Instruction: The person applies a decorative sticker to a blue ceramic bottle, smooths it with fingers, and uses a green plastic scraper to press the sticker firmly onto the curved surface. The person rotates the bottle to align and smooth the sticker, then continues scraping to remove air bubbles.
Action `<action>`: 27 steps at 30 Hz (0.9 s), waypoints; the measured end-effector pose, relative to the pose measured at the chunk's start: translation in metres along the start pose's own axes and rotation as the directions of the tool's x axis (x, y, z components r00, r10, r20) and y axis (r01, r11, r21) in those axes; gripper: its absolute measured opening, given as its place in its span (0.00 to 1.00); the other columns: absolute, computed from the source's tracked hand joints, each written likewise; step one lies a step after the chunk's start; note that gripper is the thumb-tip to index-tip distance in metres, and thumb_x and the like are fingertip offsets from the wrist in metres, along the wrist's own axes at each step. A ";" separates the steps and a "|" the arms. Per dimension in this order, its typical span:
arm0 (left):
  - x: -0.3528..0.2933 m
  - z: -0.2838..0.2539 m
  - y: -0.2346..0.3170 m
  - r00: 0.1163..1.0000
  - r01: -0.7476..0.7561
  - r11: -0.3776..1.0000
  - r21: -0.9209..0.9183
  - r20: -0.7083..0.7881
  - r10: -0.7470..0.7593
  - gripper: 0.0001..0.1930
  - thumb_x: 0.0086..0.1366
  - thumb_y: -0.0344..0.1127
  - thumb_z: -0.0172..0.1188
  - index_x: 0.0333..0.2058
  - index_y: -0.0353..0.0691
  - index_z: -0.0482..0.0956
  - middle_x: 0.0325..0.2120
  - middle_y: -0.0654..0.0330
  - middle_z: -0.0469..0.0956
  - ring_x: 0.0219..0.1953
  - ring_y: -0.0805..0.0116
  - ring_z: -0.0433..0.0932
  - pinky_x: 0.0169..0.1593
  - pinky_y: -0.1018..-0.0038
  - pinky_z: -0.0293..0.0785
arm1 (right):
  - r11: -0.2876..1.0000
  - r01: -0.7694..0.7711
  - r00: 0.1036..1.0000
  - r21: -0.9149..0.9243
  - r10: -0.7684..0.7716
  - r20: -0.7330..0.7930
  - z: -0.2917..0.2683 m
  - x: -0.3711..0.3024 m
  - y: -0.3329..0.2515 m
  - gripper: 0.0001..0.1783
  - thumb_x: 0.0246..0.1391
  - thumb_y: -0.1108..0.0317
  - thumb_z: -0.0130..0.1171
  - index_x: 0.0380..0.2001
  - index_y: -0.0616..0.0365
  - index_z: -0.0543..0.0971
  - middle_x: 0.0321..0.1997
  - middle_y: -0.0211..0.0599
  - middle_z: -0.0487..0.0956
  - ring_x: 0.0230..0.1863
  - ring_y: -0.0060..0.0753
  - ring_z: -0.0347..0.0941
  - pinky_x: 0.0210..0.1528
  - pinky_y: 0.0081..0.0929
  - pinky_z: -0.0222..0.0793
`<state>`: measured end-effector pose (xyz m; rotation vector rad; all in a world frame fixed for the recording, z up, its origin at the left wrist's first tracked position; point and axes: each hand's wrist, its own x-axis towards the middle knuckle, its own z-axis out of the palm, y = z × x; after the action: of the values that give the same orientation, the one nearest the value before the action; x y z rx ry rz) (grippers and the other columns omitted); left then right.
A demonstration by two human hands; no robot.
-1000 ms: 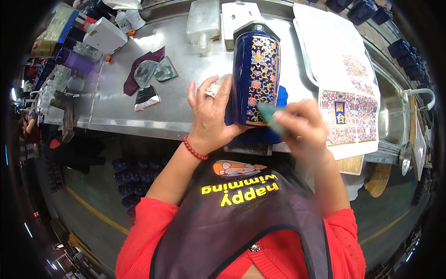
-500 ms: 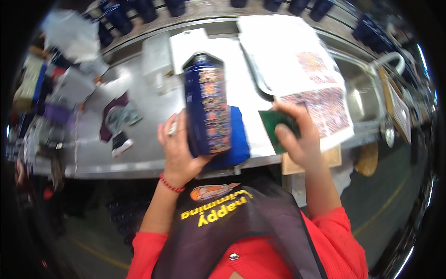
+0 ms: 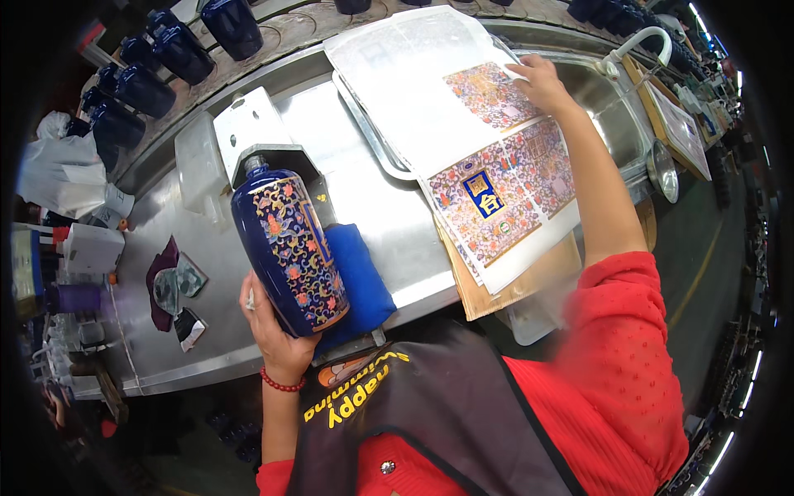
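My left hand (image 3: 281, 335) is closed around the lower side of a dark blue bottle (image 3: 289, 248) with colourful floral decoration and an open neck. The bottle leans to the left, beside a folded blue cloth (image 3: 360, 277). On the right, my right hand (image 3: 542, 85) reaches to the far right edge of a stack of printed floral sheets (image 3: 529, 174), its fingers pinching the edge of a sheet. White paper (image 3: 405, 91) covers the far left part of the stack. A metal tray (image 3: 372, 124) shows under the stack.
A steel sink (image 3: 608, 112) with a white tap (image 3: 653, 37) lies at the right. Several blue bottles (image 3: 178, 54) stand along the back shelf. A translucent box (image 3: 198, 161) and a white holed plate (image 3: 248, 124) sit behind my bottle. Dark cloth scraps (image 3: 165, 281) lie at the left.
My right hand has moved up and right to the sheets; the green piece it held is no longer in view. The bottle in my left hand now tilts left. The view has turned.
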<state>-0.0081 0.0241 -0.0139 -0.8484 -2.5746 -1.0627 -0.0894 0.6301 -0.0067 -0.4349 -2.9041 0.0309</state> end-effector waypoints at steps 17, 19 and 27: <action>-0.001 0.001 0.002 0.999 0.045 0.998 0.036 -0.013 -0.045 0.51 0.60 0.65 0.66 0.65 0.25 0.63 0.62 0.41 0.68 0.64 0.44 0.67 0.67 0.56 0.59 | 0.997 0.076 0.997 -0.027 -0.077 -0.015 0.002 0.014 0.018 0.28 0.56 0.80 0.48 0.57 0.46 0.82 0.62 0.37 0.77 0.64 0.46 0.70 0.62 0.40 0.69; -0.001 0.001 0.002 0.999 0.051 0.997 0.054 -0.006 -0.050 0.50 0.61 0.64 0.66 0.65 0.24 0.63 0.62 0.41 0.68 0.63 0.44 0.68 0.67 0.56 0.59 | 0.943 -0.136 0.979 0.304 0.174 -0.103 -0.003 0.016 0.062 0.26 0.59 0.77 0.43 0.57 0.53 0.81 0.60 0.39 0.79 0.57 0.45 0.76 0.58 0.35 0.72; 0.000 0.002 0.001 0.997 0.069 0.993 -0.096 0.023 -0.067 0.48 0.58 0.55 0.71 0.65 0.26 0.63 0.63 0.41 0.67 0.63 0.44 0.66 0.66 0.54 0.58 | -0.318 -0.479 0.440 0.818 0.719 0.537 0.026 -0.053 0.183 0.13 0.67 0.60 0.55 0.48 0.49 0.82 0.40 0.27 0.80 0.41 0.30 0.76 0.34 0.38 0.78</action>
<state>-0.0071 0.0261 -0.0143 -0.8027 -2.6036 -1.2136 0.0072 0.7897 -0.0518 -1.4611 -1.2960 1.8011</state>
